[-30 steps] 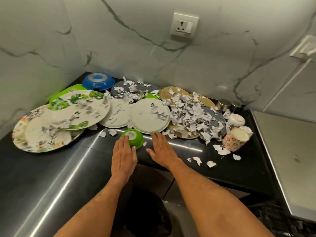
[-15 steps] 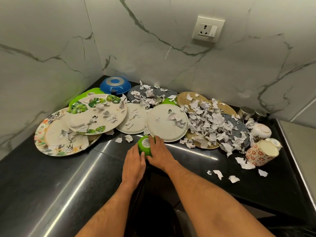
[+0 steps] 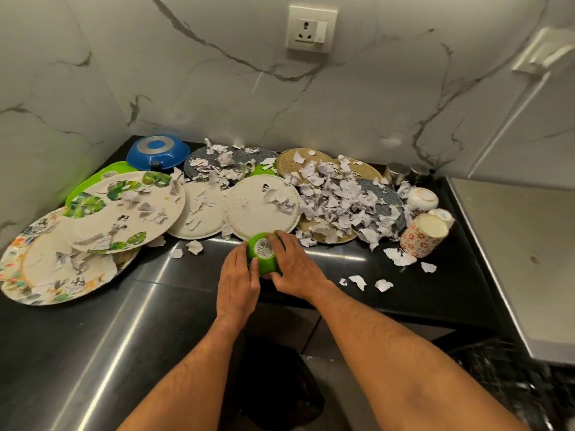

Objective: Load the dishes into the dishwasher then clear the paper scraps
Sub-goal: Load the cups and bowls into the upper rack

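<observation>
Task at an early stage by the look of it: the plates [image 3: 124, 209], a blue bowl [image 3: 157, 152], the cups [image 3: 423, 234] and the mats all sit on the black bench [image 3: 404, 293], none loaded, and paper scraps [image 3: 336, 197] lie thick over them from about 10 to 2 o'clock of the hands. Small green bowl [image 3: 264, 253] is at bench centre, just near of a white plate [image 3: 261, 206], inverted, base with barcode sticker facing up and slightly toward the camera; round, so no long axis. Left hand [image 3: 238, 281] and right hand [image 3: 297, 269] cup it from either side, fingers curled round its wall. Dishwasher not identifiable.
</observation>
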### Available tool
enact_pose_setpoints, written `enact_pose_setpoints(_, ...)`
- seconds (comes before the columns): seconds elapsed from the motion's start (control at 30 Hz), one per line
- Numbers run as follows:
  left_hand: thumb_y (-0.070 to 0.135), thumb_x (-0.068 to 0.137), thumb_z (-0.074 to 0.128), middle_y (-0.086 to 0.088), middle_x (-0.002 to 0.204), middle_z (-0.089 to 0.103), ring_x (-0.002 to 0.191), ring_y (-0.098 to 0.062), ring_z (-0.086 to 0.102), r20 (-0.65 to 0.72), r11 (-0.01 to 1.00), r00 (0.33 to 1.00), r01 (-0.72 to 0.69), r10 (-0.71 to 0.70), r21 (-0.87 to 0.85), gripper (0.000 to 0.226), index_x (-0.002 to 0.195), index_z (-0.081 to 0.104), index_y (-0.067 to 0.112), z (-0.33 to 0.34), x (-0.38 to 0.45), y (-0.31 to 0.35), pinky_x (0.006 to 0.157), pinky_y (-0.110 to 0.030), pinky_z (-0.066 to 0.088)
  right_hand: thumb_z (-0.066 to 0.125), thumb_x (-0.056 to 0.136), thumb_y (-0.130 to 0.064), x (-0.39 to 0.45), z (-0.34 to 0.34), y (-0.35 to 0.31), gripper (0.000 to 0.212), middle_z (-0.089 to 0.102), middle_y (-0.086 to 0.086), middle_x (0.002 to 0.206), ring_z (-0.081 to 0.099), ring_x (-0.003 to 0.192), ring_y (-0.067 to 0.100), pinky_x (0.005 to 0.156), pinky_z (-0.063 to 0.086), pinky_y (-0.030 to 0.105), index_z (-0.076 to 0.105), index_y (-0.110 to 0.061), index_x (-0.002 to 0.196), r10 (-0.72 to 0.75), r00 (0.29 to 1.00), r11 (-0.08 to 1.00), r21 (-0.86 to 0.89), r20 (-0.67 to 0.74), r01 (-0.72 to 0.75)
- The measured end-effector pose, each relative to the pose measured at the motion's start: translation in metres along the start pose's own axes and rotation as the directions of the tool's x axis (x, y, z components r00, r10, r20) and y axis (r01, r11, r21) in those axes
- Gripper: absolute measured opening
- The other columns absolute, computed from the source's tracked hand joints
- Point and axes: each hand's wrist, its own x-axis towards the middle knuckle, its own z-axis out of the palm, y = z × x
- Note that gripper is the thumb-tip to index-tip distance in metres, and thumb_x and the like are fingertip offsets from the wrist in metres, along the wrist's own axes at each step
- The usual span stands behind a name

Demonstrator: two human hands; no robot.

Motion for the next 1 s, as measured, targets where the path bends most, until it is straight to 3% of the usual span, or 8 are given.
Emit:
enact_pose_setpoints(0.2,0.031,0.104,0.045,-0.009,0.143,0.051,0.129,-0.023,0.049,0.136,0.982,0.974,-0.169,0.18,-0.089,0.045,0.145,0.043,0.01,0.061,-0.009,0.072,0.109,-0.038,0.041,0.077,0.077,-0.025,-0.075,-0.058,0.06,0.089,0.034,0.018,0.151,0.032,0.141,0.035,0.117,0.036,0.046,0.032,-0.007,0.152,0.143,0.986,0.988,-0.048,-0.09,-0.147)
enact_pose_setpoints(0.4,0.036,0.105,0.041,-0.011,0.142,0.051,0.13,-0.024,0.048,0.27,0.922,0.885,-0.338,0.379,-0.187,0.048,0.144,0.043,0.008,0.127,-0.049,0.157,0.11,-0.038,0.04,0.078,0.077,-0.038,-0.185,-0.108,0.112,0.095,0.035,0.013,0.15,0.034,0.14,0.03,0.118,0.036,0.043,0.031,-0.008,0.154,0.331,0.922,0.93,-0.093,-0.201,-0.354)
enact_pose_setpoints(0.53,0.042,0.104,0.037,-0.011,0.142,0.051,0.13,-0.024,0.047,0.361,0.866,0.789,-0.422,0.497,-0.27,0.053,0.143,0.045,0.008,0.171,-0.092,0.207,0.113,-0.04,0.038,0.08,0.074,-0.043,-0.269,-0.127,0.135,0.098,0.04,0.013,0.146,0.039,0.135,0.028,0.115,0.04,0.04,0.034,-0.006,0.152,0.464,0.84,0.859,-0.088,-0.283,-0.504)
enact_pose_setpoints(0.8,0.041,0.104,0.038,-0.006,0.143,0.051,0.133,-0.02,0.045,0.491,0.728,0.54,-0.552,0.684,-0.408,0.052,0.143,0.047,0.009,0.253,-0.199,0.285,0.117,-0.032,0.031,0.074,0.075,-0.046,-0.435,-0.14,0.168,0.096,0.04,0.014,0.142,0.04,0.132,0.031,0.11,0.044,0.045,0.033,-0.003,0.151,0.678,0.646,0.685,-0.017,-0.35,-0.728)
enact_pose_setpoints(1.0,0.04,0.104,0.036,-0.013,0.141,0.052,0.131,-0.027,0.047,0.57,0.658,0.371,-0.599,0.733,-0.457,0.054,0.142,0.047,0.004,0.312,-0.278,0.337,0.115,-0.041,0.035,0.077,0.075,-0.039,-0.544,-0.143,0.197,0.094,0.041,0.021,0.14,0.043,0.13,0.037,0.106,0.048,0.049,0.034,0.001,0.149,0.778,0.519,0.566,0.036,-0.353,-0.824)
